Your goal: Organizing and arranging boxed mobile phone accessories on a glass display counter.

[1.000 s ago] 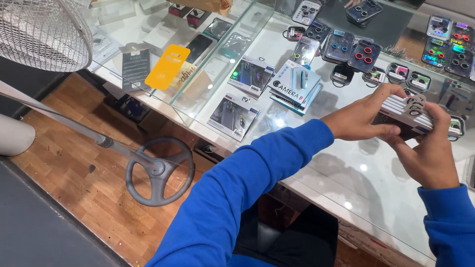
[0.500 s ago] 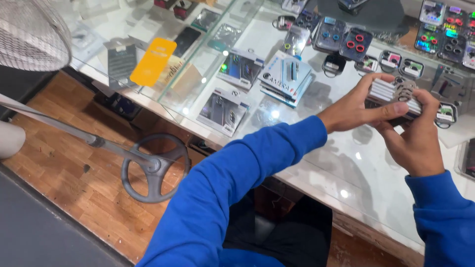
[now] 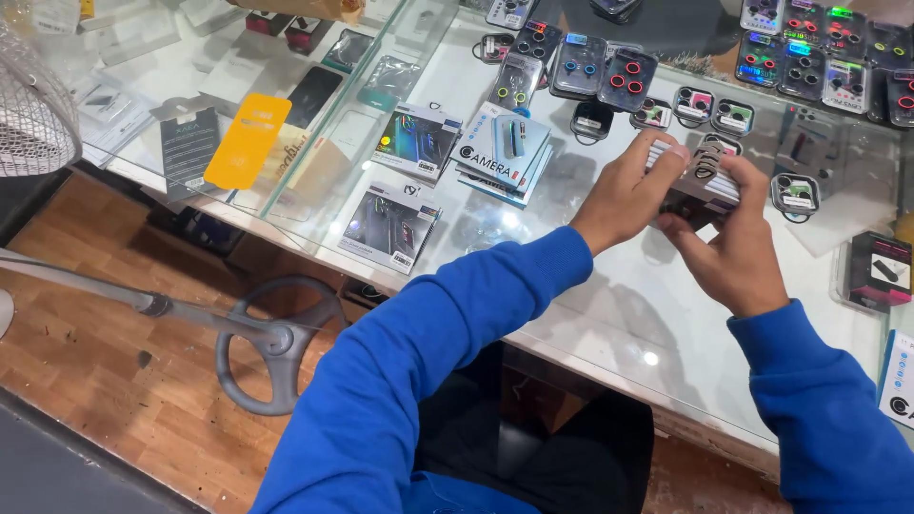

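Starting at far left: fan [image 3: 33, 105] over wood floor [image 3: 105, 381], its stand base [image 3: 276, 347] near. Further right, glass counter [image 3: 590, 314] bearing yellow card [image 3: 248, 140], flat boxes [image 3: 392, 226], and a small box pile [image 3: 506, 152]. Right of these, left hand [image 3: 624, 195], fingers [image 3: 666, 157] clenched over a stack of small packs [image 3: 705, 186], held just above the counter, centre right. Right hand [image 3: 738, 252] gripping the same stack from the near side. Far right: lens-ring packs [image 3: 609, 76], black case [image 3: 881, 271].
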